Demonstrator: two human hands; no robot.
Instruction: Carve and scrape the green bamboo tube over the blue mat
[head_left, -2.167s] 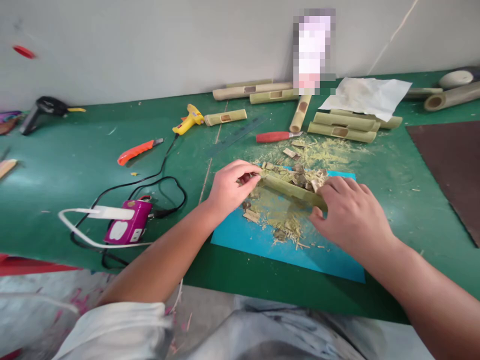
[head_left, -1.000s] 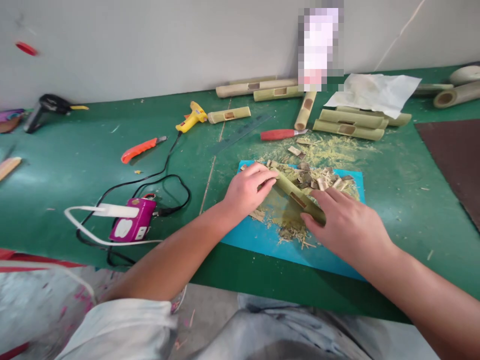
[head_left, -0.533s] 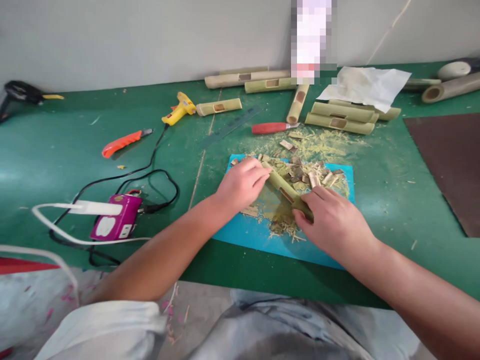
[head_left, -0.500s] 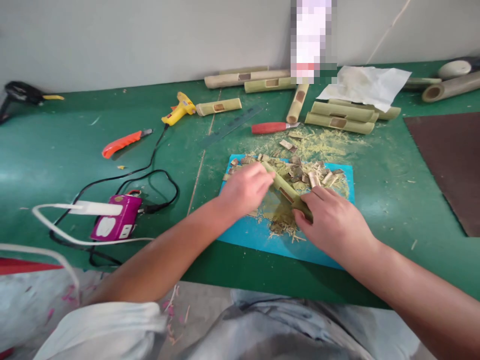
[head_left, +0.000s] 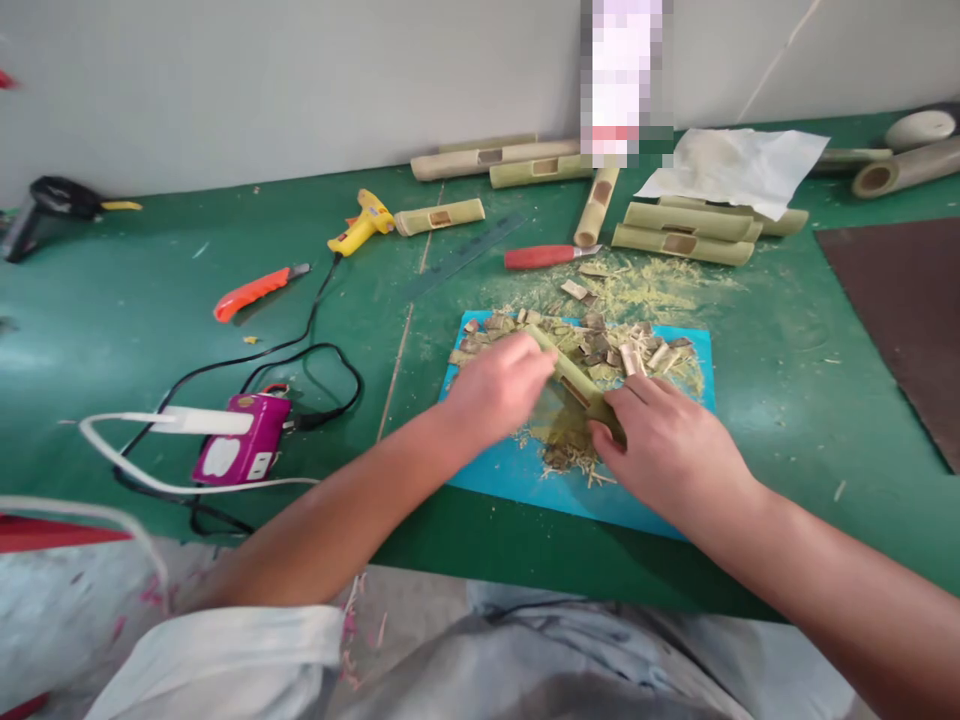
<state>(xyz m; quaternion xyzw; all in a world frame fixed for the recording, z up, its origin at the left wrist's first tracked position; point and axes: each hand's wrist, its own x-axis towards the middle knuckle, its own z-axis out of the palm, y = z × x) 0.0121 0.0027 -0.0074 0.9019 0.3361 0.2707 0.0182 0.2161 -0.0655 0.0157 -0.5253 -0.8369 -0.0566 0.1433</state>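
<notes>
Head: gripping bamboo tube (head_left: pixel 583 379) with right hand (head_left: pixel 671 430), cannot tell left hand's (head_left: pixel 502 385) grip, may skid on shavings (head_left: pixel 566 457) atop blue sheet (head_left: pixel 517 478).

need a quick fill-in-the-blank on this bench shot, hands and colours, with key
1. The near end of the slotted bamboo tube is gripped by the person's ____.
2. The shavings by the hands lie on a sheet coloured ____.
3. Just beyond that sheet lies a knife whose handle is ____.
4. Farther left, the body of the glue gun is ____.

Missing words: right hand; blue; red; yellow.
</notes>
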